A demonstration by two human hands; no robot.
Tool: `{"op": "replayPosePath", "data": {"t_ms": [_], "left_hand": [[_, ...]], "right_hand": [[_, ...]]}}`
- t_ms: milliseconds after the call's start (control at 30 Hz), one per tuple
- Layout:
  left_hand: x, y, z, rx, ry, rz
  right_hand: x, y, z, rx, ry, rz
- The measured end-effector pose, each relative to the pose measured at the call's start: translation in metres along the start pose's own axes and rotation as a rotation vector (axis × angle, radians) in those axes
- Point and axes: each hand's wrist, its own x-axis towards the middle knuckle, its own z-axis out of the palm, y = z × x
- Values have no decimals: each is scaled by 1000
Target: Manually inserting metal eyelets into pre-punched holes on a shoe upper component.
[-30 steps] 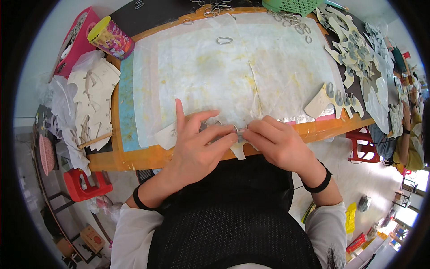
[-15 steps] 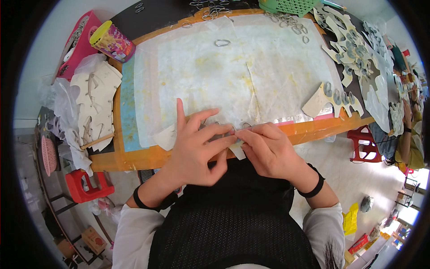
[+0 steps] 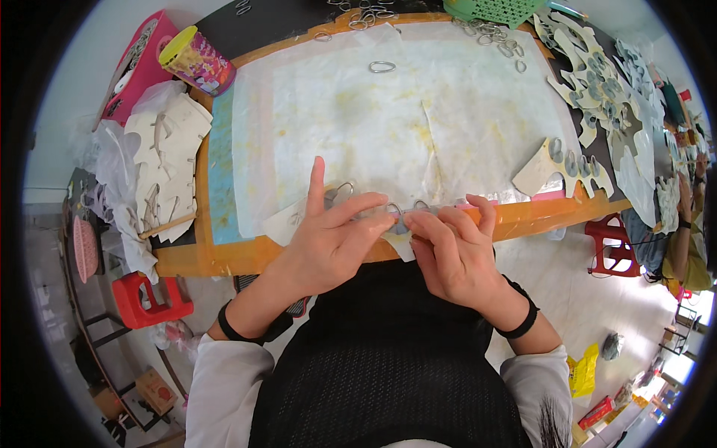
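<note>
At the near edge of the table, a cream cut-out piece [image 3: 281,223] with oval metal rings lies under and between my hands. My left hand [image 3: 328,243] pinches it with thumb and fingertips, the index finger or another finger raised straight up. From the other side, my right hand [image 3: 461,257] presses its closed fingertips to the same piece. A metal ring [image 3: 396,210] stands between the fingertips, and another ring [image 3: 422,204] shows just right of it. The fingers hide most of the piece. A similar cream piece with grey-filled rings [image 3: 534,173] lies to the right.
A whitish sheet [image 3: 336,112] covers the tabletop, with one loose ring [image 3: 382,67] on it. More rings [image 3: 493,33] lie by a green basket [image 3: 493,9]. Cut-out pieces pile up at the left [image 3: 168,160] and right [image 3: 590,82]. A colourful cup [image 3: 202,63] stands back left.
The view has shifted slightly. My right hand's fingers have spread a little, some lifting, while its fingertips stay at the piece. More of the rings by my left hand now show.
</note>
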Motion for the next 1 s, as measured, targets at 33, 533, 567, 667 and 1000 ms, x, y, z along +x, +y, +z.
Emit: {"op": "replayPosePath", "data": {"t_ms": [33,533,567,667,1000], "left_hand": [[0,1,-1,-7,-18,-26],[12,6,-4,58,-58,-91],[11,6,-4,59,-54,-88],[11,6,-4,50,-49,-95],[-2,19,-11,108,-162,-89]], "right_hand": [[-2,0,1,-16,6,2],[15,10,-6,104,-68,-2],[16,11,-6,118,-69,-9],[18,14,-5,147,-65,-41],[7,13,-8,-4,-109,-116]]}}
